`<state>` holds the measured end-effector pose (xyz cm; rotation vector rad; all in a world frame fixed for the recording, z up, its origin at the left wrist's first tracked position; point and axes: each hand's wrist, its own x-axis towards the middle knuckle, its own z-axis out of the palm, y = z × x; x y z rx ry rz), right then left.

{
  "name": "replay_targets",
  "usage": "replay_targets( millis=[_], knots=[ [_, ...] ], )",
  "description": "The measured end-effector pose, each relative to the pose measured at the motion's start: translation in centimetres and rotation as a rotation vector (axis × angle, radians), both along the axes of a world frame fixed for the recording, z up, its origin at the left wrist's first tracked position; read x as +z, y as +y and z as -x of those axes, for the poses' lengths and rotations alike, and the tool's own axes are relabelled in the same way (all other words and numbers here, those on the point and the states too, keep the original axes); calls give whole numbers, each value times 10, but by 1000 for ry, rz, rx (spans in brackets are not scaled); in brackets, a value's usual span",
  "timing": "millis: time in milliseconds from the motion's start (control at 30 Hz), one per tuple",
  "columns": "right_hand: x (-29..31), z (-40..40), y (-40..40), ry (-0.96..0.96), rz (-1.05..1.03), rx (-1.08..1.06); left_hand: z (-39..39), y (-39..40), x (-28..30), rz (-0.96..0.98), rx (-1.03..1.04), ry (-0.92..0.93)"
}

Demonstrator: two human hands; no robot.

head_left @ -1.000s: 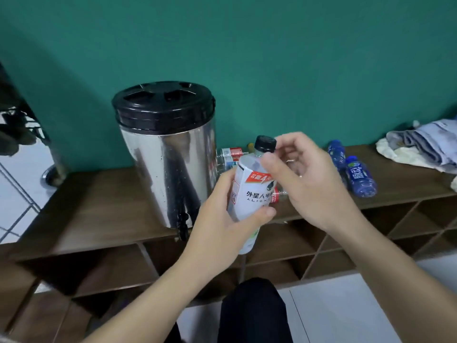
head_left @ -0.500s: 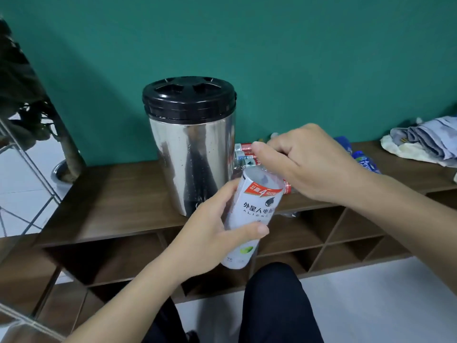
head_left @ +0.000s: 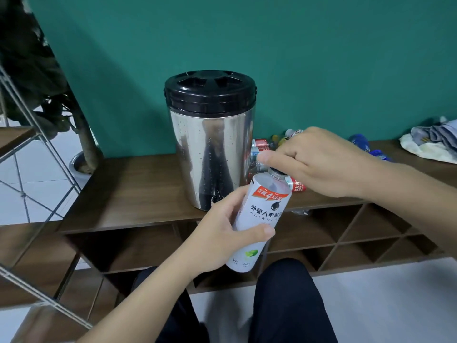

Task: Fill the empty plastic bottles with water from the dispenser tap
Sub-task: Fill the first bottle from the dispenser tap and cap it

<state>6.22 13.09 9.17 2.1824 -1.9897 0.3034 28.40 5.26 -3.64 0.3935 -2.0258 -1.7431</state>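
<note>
Green wall behind, wooden shelf (head_left: 138, 191) below. Held the bottle (head_left: 262, 219) tilted before the dispenser (head_left: 210, 144), left hand (head_left: 220, 233) wrapped round its body, right hand (head_left: 314, 162) curled over the cap. Best unscrewed with body gripped firm.

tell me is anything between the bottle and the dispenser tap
Nothing visible lies between the bottle and the tap, but the right hand covers the bottle's cap, which is on the neck. The left hand grips its body.
</note>
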Motion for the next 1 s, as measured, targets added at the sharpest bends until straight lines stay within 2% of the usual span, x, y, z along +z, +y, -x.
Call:
replay_targets(
  millis=[100,333,500,567,600,733,833,1000],
  knots=[
    [2,-1,2,-49,-37,37,1,2,-1,-6,23,-12],
    [5,3,13,-132,-215,98,-5,-6,-11,-113,-69,8],
    [5,7,18,-359,-292,165,-8,-7,-25,-186,-100,57],
    [1,6,18,-471,-283,108,-8,-5,-29,-180,-86,61],
    [-3,5,18,-479,-251,79,-7,-5,-29,-169,-71,59],
    [-16,-6,14,-215,-40,31,-5,-5,-30,-117,-44,55],
    [-21,-8,11,-240,-22,19,-5,-9,-34,-89,-32,46],
    [-20,-18,16,-308,-160,24,-9,-15,-52,-91,-44,31]
  ],
)
